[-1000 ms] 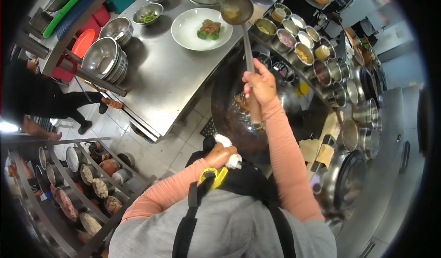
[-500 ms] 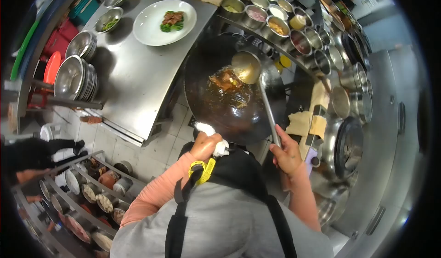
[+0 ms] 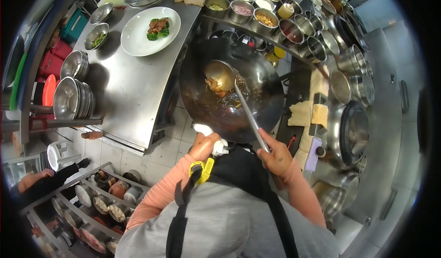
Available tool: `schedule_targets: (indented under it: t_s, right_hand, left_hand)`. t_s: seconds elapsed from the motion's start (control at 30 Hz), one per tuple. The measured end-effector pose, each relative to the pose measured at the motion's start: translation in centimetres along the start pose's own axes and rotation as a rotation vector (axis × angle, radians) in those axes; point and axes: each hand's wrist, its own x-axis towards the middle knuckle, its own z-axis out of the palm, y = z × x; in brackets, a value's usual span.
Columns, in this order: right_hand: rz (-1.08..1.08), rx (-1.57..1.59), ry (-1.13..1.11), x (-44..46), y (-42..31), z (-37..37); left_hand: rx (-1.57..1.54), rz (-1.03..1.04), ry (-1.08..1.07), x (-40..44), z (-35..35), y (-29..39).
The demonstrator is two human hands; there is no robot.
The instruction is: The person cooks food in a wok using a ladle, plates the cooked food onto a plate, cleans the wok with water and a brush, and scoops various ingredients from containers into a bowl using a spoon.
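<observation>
My left hand (image 3: 202, 147) is closed around a bunched white cloth (image 3: 202, 129) at the near edge of a dark wok (image 3: 197, 109). The part of the wok under the cloth is hidden. My right hand (image 3: 276, 156) grips the long handle of a metal ladle (image 3: 247, 109). Its bowl rests inside the wok, left of the middle. Brown, sauced pieces of food (image 3: 216, 87) lie at the bowl's near edge, with dark glossy sauce spread around them.
Left of the wok, a steel table (image 3: 131, 97) bears a white plate (image 3: 131, 40) with meat on greens and stacked metal bowls (image 3: 69, 97). Ingredient tins (image 3: 241, 11) line the far right edge. Another person's dark sleeve (image 3: 59, 174) shows at lower left, near a shelf of containers.
The ladle's bowl has moved left across the wok and now meets the food pieces. My left hand keeps its hold on the cloth. The camera's view has shifted slightly.
</observation>
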Motion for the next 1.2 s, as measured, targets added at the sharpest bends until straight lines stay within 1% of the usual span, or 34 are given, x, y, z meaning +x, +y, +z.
schedule_targets:
  t_s: [0.07, 0.1, 0.2, 0.3, 0.43, 0.53, 0.57, 0.63, 0.77, 0.87, 0.97, 1.03, 1.07, 1.2]
  right_hand:
    - [0.120, 0.143, -0.094, -0.9, -0.8, -0.1]
    - [0.066, 0.324, -0.104, -1.2, -0.5, 0.1]
    - [0.231, 0.739, -0.174, -1.3, -0.9, -1.5]
    - [0.263, 0.986, -0.212, -1.5, -0.7, -3.2]
    - [0.200, 0.719, -0.058, -0.6, 0.4, -3.8]
    - [0.146, 0.494, 0.025, 0.5, 0.7, -3.9]
    - [0.153, 0.461, 0.054, 0.7, 0.4, -4.0]
    - [0.129, 0.345, 0.076, 0.9, 0.9, -4.1]
    - [0.127, 0.149, 0.137, 0.7, 1.1, -4.0]
    - [0.123, 0.014, 0.052, -0.2, 0.9, -4.2]
    - [0.049, -0.008, 0.052, -0.5, 2.5, -3.2]
    - [0.129, 0.147, 0.020, -1.3, 1.7, -3.1]
    - [0.166, 0.225, 0.002, -1.7, 0.9, -3.1]
    - [0.180, 0.304, -0.075, -2.6, -0.2, -2.9]
  left_hand:
    - [0.023, -0.016, 0.009, 0.2, -0.3, 0.0]
    - [0.058, -0.035, 0.001, 0.4, -0.8, -0.2]
    - [0.074, -0.046, 0.007, 0.9, -1.2, -0.6]
    - [0.061, -0.047, 0.012, 0.8, -1.0, -0.4]
    - [-0.001, -0.032, 0.010, 0.3, -0.4, 0.0]
    - [0.031, -0.009, -0.028, 0.7, -0.8, -0.4]
    - [0.025, 0.003, -0.023, 0.7, -0.6, -0.4]
    - [0.014, 0.026, -0.013, 0.5, -0.3, -0.3]
    - [0.062, -0.033, -0.046, 0.8, -1.2, -0.9]
    - [0.058, -0.039, -0.050, 0.9, -1.1, -1.0]
    - [0.053, -0.022, -0.041, 0.9, -0.9, -1.1]
    - [0.037, 0.020, -0.032, 0.8, -0.6, -1.1]
    - [0.028, 0.006, -0.022, 0.6, -0.3, -0.7]
    - [0.032, -0.024, -0.003, 0.1, 0.3, 0.0]
